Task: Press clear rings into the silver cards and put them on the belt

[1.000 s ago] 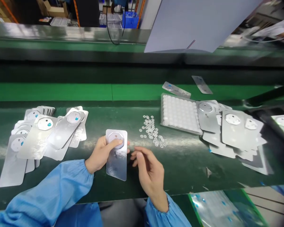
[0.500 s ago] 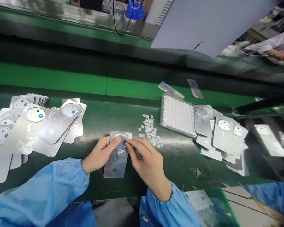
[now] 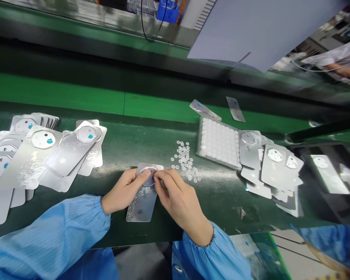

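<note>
A silver metal plate (image 3: 140, 210) with an octagonal recess at its far end lies between my hands on the green belt. My left hand (image 3: 124, 191) grips its left edge, thumb pressed on top by the recess. The fingertips of my right hand (image 3: 179, 198) are pinched together at the recess's right side, over a small blue spot. Whether they hold that spot or something else is hidden. Right of the plate, small clear discs (image 3: 186, 161) are scattered in a loose patch.
Stacked silver plates with blue spots (image 3: 32, 167) lie at the left. A tray of white round pieces (image 3: 220, 142) and another pile of plates (image 3: 277, 171) sit at the right. Two plates lean at the back. A white panel (image 3: 251, 31) hangs overhead. Another person's hand (image 3: 348, 72) shows far right.
My right fingertips have shifted slightly at the recess and cover more of the blue spot. The plate has moved very little, and my left hand keeps its grip.
</note>
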Demonstrator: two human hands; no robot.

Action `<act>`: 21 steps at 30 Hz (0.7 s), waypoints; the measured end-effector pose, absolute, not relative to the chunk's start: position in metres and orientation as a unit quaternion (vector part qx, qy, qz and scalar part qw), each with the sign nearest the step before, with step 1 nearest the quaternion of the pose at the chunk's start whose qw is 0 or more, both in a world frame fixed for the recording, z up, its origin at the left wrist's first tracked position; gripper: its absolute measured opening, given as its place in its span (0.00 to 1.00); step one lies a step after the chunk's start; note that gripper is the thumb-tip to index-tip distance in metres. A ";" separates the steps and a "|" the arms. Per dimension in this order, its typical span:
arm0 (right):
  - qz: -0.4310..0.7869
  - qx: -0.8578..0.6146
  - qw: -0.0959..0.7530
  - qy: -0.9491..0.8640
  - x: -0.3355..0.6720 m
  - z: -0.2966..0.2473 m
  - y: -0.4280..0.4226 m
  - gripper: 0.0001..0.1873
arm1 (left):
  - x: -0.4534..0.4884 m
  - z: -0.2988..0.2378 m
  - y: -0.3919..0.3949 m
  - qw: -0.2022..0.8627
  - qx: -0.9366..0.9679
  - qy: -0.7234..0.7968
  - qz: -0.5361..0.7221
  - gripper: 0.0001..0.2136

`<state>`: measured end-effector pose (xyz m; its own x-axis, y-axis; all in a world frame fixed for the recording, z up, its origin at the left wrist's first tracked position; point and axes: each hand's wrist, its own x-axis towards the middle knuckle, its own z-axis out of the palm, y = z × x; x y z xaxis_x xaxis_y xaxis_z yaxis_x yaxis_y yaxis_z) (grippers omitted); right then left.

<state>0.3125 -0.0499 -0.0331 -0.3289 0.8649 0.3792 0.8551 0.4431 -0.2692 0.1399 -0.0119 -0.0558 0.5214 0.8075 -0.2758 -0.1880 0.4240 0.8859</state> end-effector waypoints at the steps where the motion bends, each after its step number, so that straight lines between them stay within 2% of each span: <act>1: 0.007 -0.513 0.237 -0.825 0.314 -0.034 -0.050 0.10 | 0.140 -0.057 -0.012 0.763 0.419 0.368 0.328 0.21; 6: -0.009 -0.420 0.261 -0.869 0.331 -0.047 -0.047 0.14 | 0.141 -0.062 -0.010 0.787 0.334 0.378 0.356 0.18; 9: 0.016 -0.433 0.360 -0.826 0.331 -0.058 -0.047 0.11 | 0.142 -0.061 -0.009 0.809 0.278 0.363 0.368 0.18; 13: 0.158 -0.567 0.529 -0.611 0.328 -0.063 -0.058 0.04 | 0.141 -0.056 -0.009 0.840 0.239 0.356 0.333 0.21; 16: 0.200 -0.676 0.577 -0.413 0.366 -0.057 -0.093 0.11 | 0.139 -0.053 -0.008 0.835 0.242 0.369 0.330 0.22; 18: 0.143 -0.754 0.561 -0.310 0.419 -0.052 -0.134 0.16 | 0.138 -0.051 -0.008 0.828 0.250 0.381 0.326 0.22; 19: 0.109 -0.797 0.525 -0.279 0.449 -0.051 -0.159 0.19 | 0.138 -0.050 -0.007 0.824 0.255 0.390 0.323 0.22; 21: 0.051 -0.890 0.370 -0.263 0.507 -0.053 -0.209 0.20 | 0.139 -0.048 -0.005 0.815 0.261 0.410 0.317 0.23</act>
